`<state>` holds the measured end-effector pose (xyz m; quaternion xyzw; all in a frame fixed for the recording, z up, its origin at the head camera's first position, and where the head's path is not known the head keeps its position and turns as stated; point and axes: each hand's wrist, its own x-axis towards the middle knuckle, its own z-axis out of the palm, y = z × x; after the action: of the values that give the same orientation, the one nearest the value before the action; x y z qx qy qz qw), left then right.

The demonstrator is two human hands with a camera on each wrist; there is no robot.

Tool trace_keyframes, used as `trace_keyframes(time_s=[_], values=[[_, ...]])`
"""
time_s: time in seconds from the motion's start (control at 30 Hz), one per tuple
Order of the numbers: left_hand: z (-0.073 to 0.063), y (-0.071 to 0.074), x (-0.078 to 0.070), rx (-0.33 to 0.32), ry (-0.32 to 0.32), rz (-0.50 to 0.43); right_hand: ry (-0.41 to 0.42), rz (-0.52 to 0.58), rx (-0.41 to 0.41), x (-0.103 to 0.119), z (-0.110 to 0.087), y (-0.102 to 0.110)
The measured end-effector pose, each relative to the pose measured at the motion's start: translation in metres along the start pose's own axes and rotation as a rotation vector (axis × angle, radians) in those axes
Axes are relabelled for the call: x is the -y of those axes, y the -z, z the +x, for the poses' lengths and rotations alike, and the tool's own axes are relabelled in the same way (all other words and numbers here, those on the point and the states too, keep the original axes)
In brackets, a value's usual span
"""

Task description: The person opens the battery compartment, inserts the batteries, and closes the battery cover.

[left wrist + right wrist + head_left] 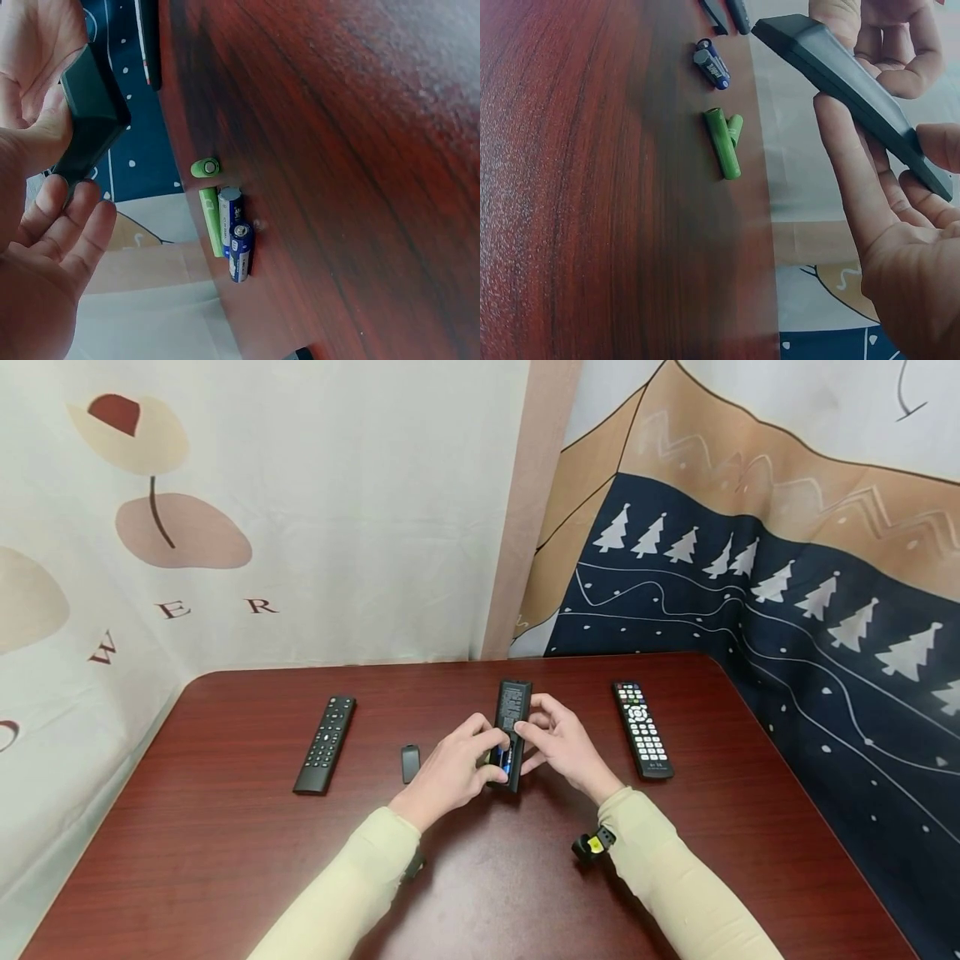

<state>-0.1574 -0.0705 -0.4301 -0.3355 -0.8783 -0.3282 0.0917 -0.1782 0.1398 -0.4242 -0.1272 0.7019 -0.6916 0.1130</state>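
A black remote control [513, 706] is held tilted above the table, its back facing up and its battery compartment uncovered. Blue shows inside the compartment, a blue battery [506, 758] between the thumb and index fingertips of my left hand [453, 764]. My right hand [562, 743] grips the remote from its right side, thumb on the back and fingers along the edge and underneath. The right wrist view shows the remote edge-on, which hides the compartment. Beyond it on the table lie blue batteries [231, 206] and green batteries [721, 142].
A small dark battery cover [410, 764] lies left of my left hand. Farther left is another black remote [325, 745]; at the right lies a remote with white buttons [642, 731]. The brown wooden table [480, 893] ends at printed curtains [360, 510] behind.
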Motion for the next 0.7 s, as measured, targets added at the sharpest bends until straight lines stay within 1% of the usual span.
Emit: trace_keyframes(time_s=[0.27, 0.37, 0.57, 0.7], values=[[0.0001, 0.0007, -0.0068, 0.002, 0.034, 0.044, -0.002, -0.010, -0.001, 0.0010, -0.0004, -0.0001], [-0.0011, 0.0007, -0.0090, 0.003, 0.035, 0.065, -0.002, -0.005, -0.002, -0.0003, -0.0003, 0.0011], [-0.0042, -0.0018, -0.0073, 0.012, -0.011, 0.102, -0.031, 0.005, -0.001, -0.0032, 0.0004, 0.0027], [-0.0067, -0.0025, -0.0046, 0.003, -0.054, 0.110, -0.038, -0.003, -0.003, -0.0044, 0.0005, 0.0031]])
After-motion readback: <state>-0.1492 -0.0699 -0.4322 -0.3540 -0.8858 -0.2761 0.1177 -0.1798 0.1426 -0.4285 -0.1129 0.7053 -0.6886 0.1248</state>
